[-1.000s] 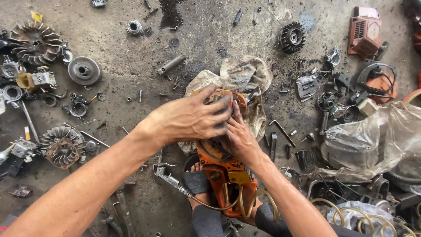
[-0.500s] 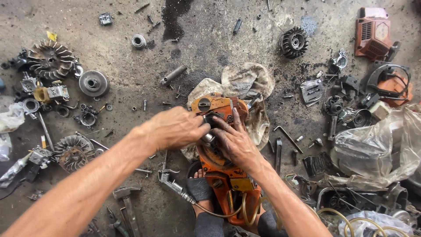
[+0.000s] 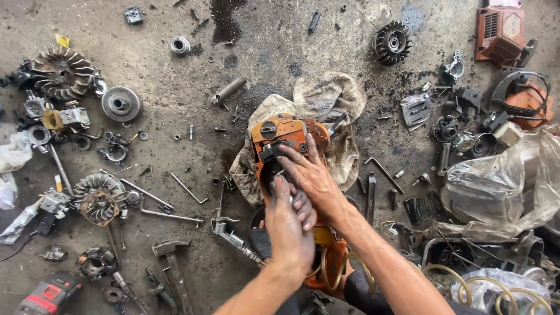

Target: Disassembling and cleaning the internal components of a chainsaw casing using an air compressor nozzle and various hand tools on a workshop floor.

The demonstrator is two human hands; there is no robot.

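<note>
An orange engine housing point(image 3: 284, 133) of a small power tool lies on a dirty rag point(image 3: 326, 96) on the stained concrete floor. My right hand point(image 3: 315, 178) rests on its middle, fingers spread over the black parts near the top. Just below, my left hand point(image 3: 289, 230) overlaps the right one, its fingertips pressed into the housing's left side. Both hands grip the housing. Its lower part is hidden under my hands and forearms.
Finned flywheels point(image 3: 61, 73) point(image 3: 99, 198), a clutch drum point(image 3: 121, 104), a hammer point(image 3: 172, 254) and a red drill point(image 3: 49, 291) lie at the left. At the right are a black fan wheel point(image 3: 391, 42), an orange cover point(image 3: 501, 29), plastic bags point(image 3: 501, 181) and hex keys point(image 3: 385, 172).
My left hand has pulled back from the top of the housing toward me and now comes in from below. My right hand has slid up over the middle.
</note>
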